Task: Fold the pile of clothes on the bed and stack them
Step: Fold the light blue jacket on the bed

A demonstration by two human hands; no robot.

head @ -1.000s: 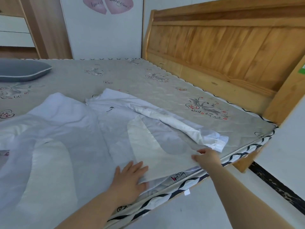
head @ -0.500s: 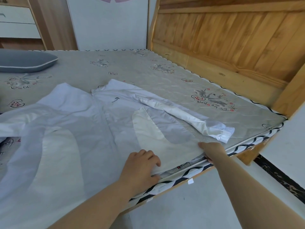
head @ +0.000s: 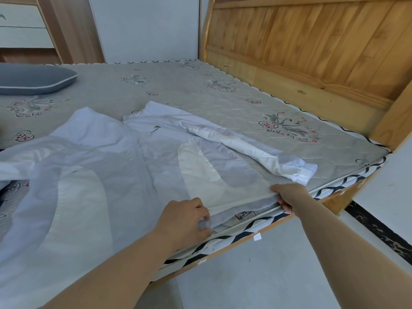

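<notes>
A thin white jacket [head: 160, 157] lies spread front-up on the mattress [head: 223, 103], its hem at the near bed edge. One sleeve [head: 252, 150] is folded across its right side, cuff near the edge. My left hand [head: 185, 219] pinches the hem near the jacket's middle. My right hand [head: 287, 195] grips the hem's right corner at the mattress edge.
A grey pillow [head: 33, 81] lies at the far left of the bed. The wooden headboard [head: 312, 45] rises along the right side. A wardrobe with white drawers [head: 24, 25] stands at the back left. Grey floor [head: 267, 275] lies below the bed edge.
My left hand went from lying flat on the jacket to curling its fingers on the hem. My right hand closed on the hem corner. The hem is slightly lifted.
</notes>
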